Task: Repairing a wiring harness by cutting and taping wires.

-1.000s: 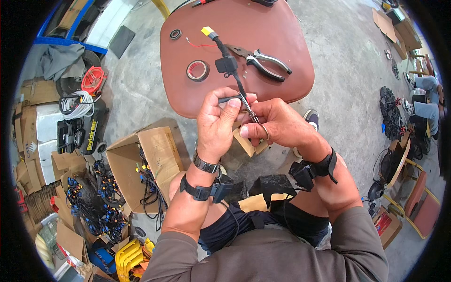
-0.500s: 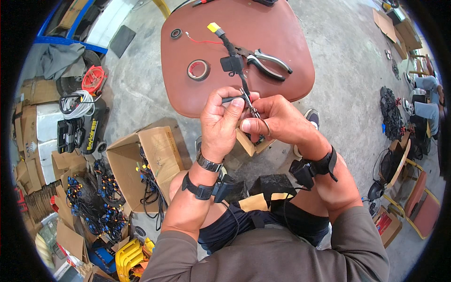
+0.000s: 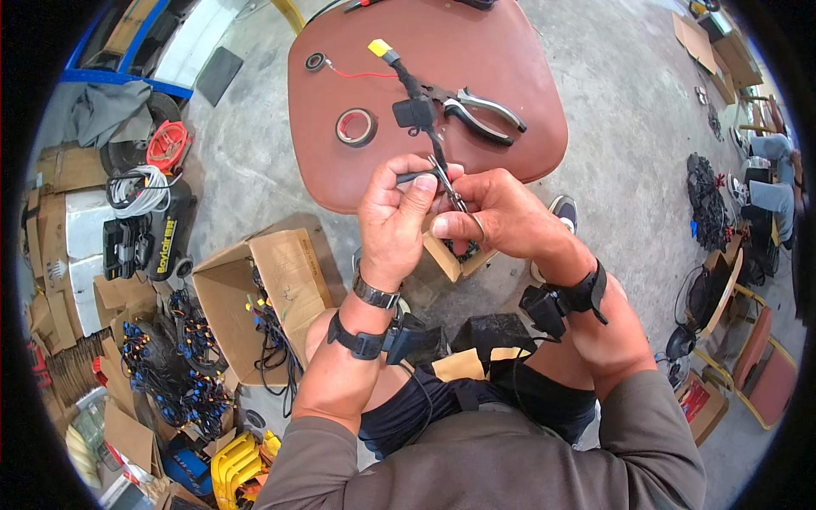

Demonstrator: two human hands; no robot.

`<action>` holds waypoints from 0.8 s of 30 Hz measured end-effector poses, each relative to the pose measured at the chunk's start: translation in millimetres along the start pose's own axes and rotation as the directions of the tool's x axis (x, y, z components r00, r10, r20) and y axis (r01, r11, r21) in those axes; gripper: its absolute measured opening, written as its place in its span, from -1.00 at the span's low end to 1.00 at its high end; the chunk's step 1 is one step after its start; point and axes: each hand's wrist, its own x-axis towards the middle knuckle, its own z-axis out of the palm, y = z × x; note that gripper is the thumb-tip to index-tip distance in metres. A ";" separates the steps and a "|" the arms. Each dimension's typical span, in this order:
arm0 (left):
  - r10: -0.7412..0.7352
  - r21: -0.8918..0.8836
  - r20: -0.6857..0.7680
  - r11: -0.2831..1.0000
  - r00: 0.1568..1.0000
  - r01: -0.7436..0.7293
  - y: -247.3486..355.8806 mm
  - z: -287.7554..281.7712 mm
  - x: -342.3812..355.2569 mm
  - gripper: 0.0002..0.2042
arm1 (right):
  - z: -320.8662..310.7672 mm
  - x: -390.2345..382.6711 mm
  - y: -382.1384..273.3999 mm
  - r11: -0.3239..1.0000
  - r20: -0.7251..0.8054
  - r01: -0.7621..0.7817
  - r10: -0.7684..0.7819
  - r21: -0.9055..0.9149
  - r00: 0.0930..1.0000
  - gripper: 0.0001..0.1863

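Note:
My left hand point(image 3: 393, 217) pinches a black-wrapped wire harness point(image 3: 410, 82) near its lower end. The harness runs away from me over a brown padded seat point(image 3: 518, 51), with a yellow connector point(image 3: 379, 48) at its far end and a black rectangular block point(image 3: 413, 113) midway. Small metal scissors point(image 3: 450, 189) sit in my right hand point(image 3: 510, 214), their blades against the dark strand beside my left fingers. Whether the blades are parted is hard to see. A thin red wire point(image 3: 365, 75) branches off the harness to the left.
On the seat lie grey-and-black pliers point(image 3: 484, 115), a tape roll point(image 3: 371, 129) and a small black ring point(image 3: 308, 63). A small carton point(image 3: 459, 265) is below my hands. An open cardboard box point(image 3: 293, 289) with cables stands left, near a pile of wire harnesses point(image 3: 174, 374).
My hands, the scissors and the harness have shifted slightly left in the view. The red wire's tip appears nearer the small black ring. Both grips look the same.

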 end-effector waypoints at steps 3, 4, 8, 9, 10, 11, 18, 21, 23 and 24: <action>0.026 0.001 0.004 1.000 1.000 -0.026 -0.2 -1.7 1.9 -0.86 | 0.3 3.5 5.5 0.999 -0.001 0.038 -0.038 0.013 0.999 -0.65; 0.019 -0.002 -0.002 1.000 1.000 -0.019 0.4 -2.2 1.9 -0.86 | 0.9 5.0 8.1 0.997 -0.001 0.073 -0.073 0.038 0.997 -0.66; 0.003 0.031 -0.009 1.000 1.000 -0.003 1.5 -3.3 2.5 -0.85 | 0.7 5.4 9.7 0.997 -0.014 0.074 -0.073 0.020 0.997 -0.63; 0.003 0.030 -0.010 1.000 1.000 -0.003 0.5 -4.4 2.9 -0.85 | 0.3 5.0 8.4 0.998 -0.016 0.059 -0.058 0.023 0.998 -0.62; 0.010 0.043 -0.001 0.999 1.000 -0.010 -0.6 -5.8 3.2 -0.84 | 0.1 4.5 7.2 0.999 -0.019 0.044 -0.043 0.027 0.999 -0.61; 0.016 0.055 0.008 0.998 1.000 -0.016 -1.2 -6.6 3.3 -0.84 | -0.6 4.5 7.3 0.999 -0.018 0.043 -0.043 0.026 0.999 -0.61; 0.029 0.041 0.019 0.999 0.999 -0.029 -1.7 -5.1 3.3 -0.84 | -1.8 4.5 8.5 0.999 -0.013 0.028 -0.027 0.020 1.000 -0.61; 0.031 0.023 0.013 0.999 0.999 -0.032 -2.3 -5.2 3.1 -0.84 | -2.1 4.4 7.9 0.999 -0.009 0.043 -0.042 0.021 0.999 -0.61; 0.030 0.017 0.008 0.999 1.000 -0.030 -2.9 -5.4 3.4 -0.85 | -2.4 3.8 6.7 0.999 -0.005 0.051 -0.051 0.017 0.999 -0.61; 0.029 0.016 0.009 0.999 1.000 -0.029 -3.1 -4.9 3.7 -0.85 | -2.1 3.5 5.3 0.999 -0.006 0.047 -0.047 0.027 0.999 -0.61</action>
